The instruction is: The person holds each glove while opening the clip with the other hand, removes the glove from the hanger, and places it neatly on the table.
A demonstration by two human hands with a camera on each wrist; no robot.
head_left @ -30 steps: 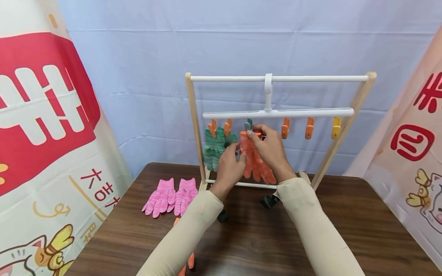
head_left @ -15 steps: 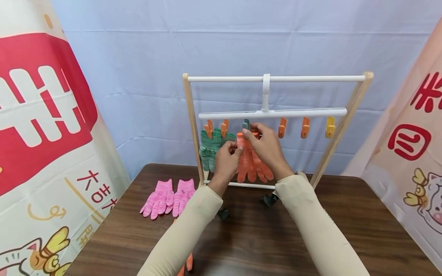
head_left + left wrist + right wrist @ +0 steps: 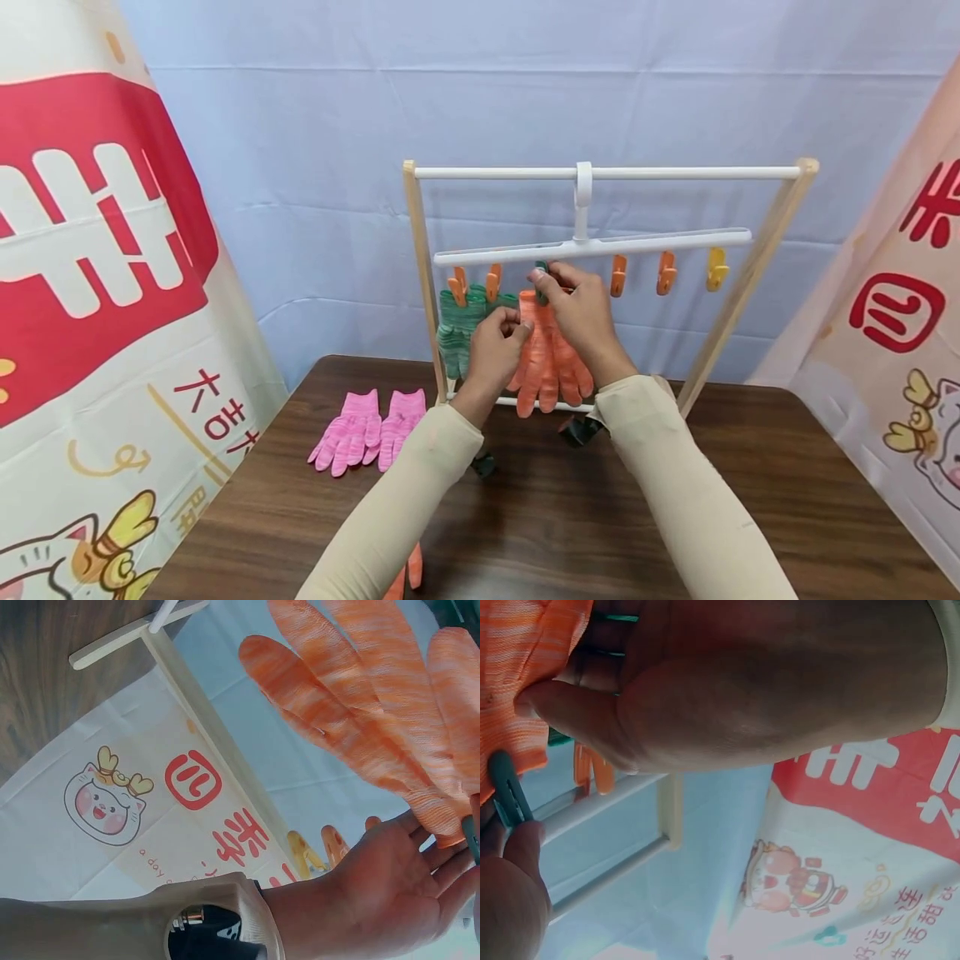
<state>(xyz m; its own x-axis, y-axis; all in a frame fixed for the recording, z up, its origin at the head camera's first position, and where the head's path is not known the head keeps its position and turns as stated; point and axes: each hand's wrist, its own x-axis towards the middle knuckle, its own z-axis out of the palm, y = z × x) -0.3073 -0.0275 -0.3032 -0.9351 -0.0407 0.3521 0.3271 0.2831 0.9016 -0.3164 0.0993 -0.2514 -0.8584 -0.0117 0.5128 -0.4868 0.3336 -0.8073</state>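
My left hand (image 3: 495,350) pinches the cuff of an orange knit glove (image 3: 536,367) hanging under a white clip hanger (image 3: 510,252). With thumb and fingers, my right hand (image 3: 588,321) pinches a dark green clothespin (image 3: 542,287) on the hanger's bar. That clothespin (image 3: 511,791) overlaps the cuff edge in the right wrist view, where the left thumb presses the glove's fabric. Striped green gloves (image 3: 459,317) hang to the left from two orange clothespins (image 3: 457,287). From the left wrist view, the orange glove (image 3: 397,697) has its fingers spread beside the right hand.
A wooden rack (image 3: 412,250) carries the hanger by its hook. Farther right on the bar are two orange clothespins (image 3: 618,277) and a yellow one (image 3: 717,269). Pink gloves (image 3: 348,433) lie on the table at left. Orange fabric (image 3: 415,567) shows beneath the left sleeve. Black clamps (image 3: 580,430) sit near the rack's base.
The hanger has tilted, its left end lower and its right end higher. The right thumb has shifted onto the green clothespin, which now overlaps the orange cuff.
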